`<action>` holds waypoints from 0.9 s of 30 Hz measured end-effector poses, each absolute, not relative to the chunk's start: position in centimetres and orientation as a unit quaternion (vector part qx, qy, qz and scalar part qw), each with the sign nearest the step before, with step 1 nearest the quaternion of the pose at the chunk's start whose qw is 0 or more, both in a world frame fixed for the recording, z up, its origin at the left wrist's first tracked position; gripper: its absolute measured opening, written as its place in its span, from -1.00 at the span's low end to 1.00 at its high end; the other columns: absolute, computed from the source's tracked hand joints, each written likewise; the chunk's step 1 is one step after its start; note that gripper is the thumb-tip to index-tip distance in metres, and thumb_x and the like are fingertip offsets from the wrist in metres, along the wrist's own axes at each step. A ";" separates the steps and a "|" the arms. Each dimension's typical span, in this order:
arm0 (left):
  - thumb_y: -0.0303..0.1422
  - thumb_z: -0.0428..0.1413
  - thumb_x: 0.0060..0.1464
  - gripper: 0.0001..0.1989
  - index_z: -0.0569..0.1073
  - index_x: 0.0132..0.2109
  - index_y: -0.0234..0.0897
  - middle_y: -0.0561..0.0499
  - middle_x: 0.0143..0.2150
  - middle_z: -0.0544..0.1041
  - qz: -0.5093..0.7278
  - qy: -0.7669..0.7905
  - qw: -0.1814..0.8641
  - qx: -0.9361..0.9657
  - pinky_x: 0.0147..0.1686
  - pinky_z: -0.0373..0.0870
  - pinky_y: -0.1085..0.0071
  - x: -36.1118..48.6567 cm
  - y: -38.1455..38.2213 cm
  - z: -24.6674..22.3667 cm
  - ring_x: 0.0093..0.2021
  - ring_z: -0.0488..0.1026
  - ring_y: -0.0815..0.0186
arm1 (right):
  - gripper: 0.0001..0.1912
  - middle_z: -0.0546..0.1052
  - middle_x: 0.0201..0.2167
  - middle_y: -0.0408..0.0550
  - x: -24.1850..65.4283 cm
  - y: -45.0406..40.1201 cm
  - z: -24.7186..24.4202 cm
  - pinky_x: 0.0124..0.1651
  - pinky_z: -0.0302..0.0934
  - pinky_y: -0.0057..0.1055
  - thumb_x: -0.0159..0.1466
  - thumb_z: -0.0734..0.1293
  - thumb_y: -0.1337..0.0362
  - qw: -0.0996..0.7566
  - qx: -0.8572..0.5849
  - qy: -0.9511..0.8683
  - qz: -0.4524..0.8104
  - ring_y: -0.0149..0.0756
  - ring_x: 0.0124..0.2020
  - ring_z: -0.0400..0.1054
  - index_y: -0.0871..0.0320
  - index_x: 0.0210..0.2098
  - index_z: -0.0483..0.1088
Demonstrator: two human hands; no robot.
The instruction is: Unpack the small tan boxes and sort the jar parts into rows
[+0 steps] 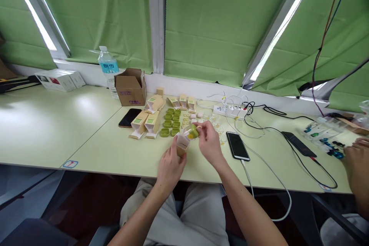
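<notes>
My left hand point(170, 163) is wrapped round a small open carton point(182, 144), tilted with its opening upward. Just above that opening, my right hand point(209, 140) pinches a small clear container with a green part point(193, 132). The container's lower end is at the carton's mouth; how far it reaches inside cannot be made out. Behind my hands lie several green square cups point(165, 132), small yellow pieces point(185, 120) and clear plastic parts point(217, 125). Several opened cartons point(152, 123) with green labels lie to the left and behind the cups.
A dark phone point(129, 118), a brown box point(131, 88) and a water bottle point(108, 70) are at the left. To the right are a charging phone point(238, 146), a power strip point(230, 111), loose cables and another phone point(299, 144). Another person's hand point(357, 161) is at the far right.
</notes>
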State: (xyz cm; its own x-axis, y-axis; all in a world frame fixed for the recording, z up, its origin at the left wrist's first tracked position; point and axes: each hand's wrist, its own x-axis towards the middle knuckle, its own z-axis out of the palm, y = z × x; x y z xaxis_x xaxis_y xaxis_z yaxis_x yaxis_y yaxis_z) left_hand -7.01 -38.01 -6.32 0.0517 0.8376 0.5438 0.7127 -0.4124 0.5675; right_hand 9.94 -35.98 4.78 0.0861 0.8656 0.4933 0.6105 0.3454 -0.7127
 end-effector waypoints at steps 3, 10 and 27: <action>-0.34 0.17 0.35 -0.19 0.02 0.60 -0.17 -0.29 0.33 0.56 0.458 0.535 0.069 0.707 0.12 0.61 0.04 -7.2 -38.1 -6.0 0.21 0.63 -0.05 | -0.82 0.62 -0.23 -0.02 12.3 -35.4 4.8 -0.13 0.45 -0.22 0.51 0.15 0.10 0.518 -0.585 -0.602 0.165 -0.16 -0.24 0.52 0.01 -0.15 0.29; -0.35 0.09 0.42 -0.24 -0.01 0.62 -0.23 -0.37 0.52 0.35 0.524 0.498 0.072 0.687 0.32 0.51 -0.03 -7.6 -38.1 -5.6 0.45 0.43 -0.05 | -0.83 0.60 -0.32 -0.09 12.7 -36.5 1.2 -0.20 0.27 -0.29 0.47 0.17 0.18 0.386 -0.603 -0.690 0.109 -0.16 -0.33 0.47 0.04 -0.21 0.34; -0.13 0.19 0.36 -0.22 0.04 0.52 -0.28 -0.34 0.26 0.52 0.583 0.421 0.084 0.690 0.24 0.49 0.06 -8.1 -31.2 0.6 0.26 0.54 0.02 | -0.69 0.64 0.07 0.11 10.9 -33.7 2.5 0.16 0.48 -0.17 0.45 0.34 0.02 0.586 -0.454 -0.643 0.193 -0.15 0.09 0.57 0.07 0.06 0.40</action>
State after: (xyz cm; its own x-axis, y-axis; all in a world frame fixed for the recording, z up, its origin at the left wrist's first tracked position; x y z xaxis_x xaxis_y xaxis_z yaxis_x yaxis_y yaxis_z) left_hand -8.12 -31.22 0.55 -0.0340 0.6790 0.7334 0.4830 -0.6312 0.6068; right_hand 10.89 -33.72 2.46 0.0980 0.8097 0.5786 0.3582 0.5138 -0.7796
